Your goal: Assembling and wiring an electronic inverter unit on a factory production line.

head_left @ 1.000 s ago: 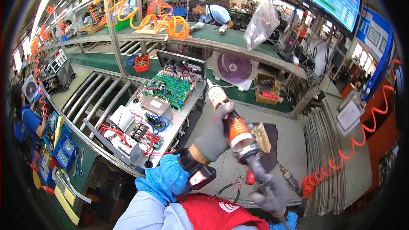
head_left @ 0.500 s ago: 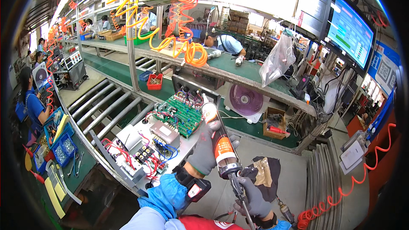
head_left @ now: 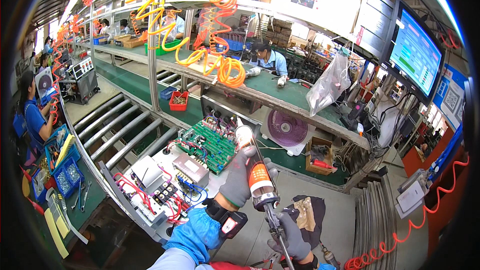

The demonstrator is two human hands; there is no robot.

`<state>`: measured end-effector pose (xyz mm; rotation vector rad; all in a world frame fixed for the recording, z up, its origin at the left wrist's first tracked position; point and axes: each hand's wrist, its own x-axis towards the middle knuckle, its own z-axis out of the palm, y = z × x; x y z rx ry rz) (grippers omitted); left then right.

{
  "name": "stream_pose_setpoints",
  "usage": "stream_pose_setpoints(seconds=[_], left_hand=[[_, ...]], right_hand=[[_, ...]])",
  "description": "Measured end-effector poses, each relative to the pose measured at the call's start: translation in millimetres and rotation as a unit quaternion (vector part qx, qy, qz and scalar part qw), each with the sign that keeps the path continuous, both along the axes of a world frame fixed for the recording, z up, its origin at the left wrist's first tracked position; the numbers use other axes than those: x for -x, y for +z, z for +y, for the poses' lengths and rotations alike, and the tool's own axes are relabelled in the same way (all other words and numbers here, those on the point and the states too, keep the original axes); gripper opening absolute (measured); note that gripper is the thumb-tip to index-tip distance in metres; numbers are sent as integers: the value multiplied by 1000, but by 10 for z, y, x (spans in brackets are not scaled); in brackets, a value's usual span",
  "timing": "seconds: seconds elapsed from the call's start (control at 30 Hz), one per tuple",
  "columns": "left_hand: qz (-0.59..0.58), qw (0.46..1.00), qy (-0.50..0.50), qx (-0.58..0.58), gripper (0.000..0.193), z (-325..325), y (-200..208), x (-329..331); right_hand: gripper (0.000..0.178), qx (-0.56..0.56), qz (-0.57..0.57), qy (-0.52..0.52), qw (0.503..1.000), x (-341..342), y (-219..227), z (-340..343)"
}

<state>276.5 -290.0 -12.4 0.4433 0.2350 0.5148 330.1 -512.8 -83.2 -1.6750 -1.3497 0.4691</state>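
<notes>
Both my hands, in grey gloves, hold a caulking gun loaded with an orange-and-white sealant cartridge. Around the cartridge's front part, near its white end, my left hand is closed. My right hand grips the gun's handle behind the barrel. The pale nozzle points away from me, beside the right edge of a green circuit board. That board sits in an open metal chassis with a transformer, terminal blocks and red and blue wires. Whether the nozzle touches anything, I cannot tell.
Left of the chassis runs a roller conveyor; blue bins and wrenches lie on the side bench. Beyond stand a red bin and a purple fan. Coiled orange hoses hang overhead. Co-workers sit at left and behind the far bench.
The view has shifted slightly. My hands keep their hold on the caulking gun, its nozzle still by the board's right side. A co-worker behind the far bench has raised their head.
</notes>
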Motion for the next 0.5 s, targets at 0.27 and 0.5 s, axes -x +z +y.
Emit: stream_pose_setpoints(seconds=[0.27, 0.5], left_hand=[[5, 1000, -4, -1, 47, 29, 49, 40], [17, 1000, 2, -13, 49, 0, 78, 28]], right_hand=[[65, -17, -139, -3, 990, 34, 162, 73], [66, -22, 1, 8, 1000, 110, 73, 69]])
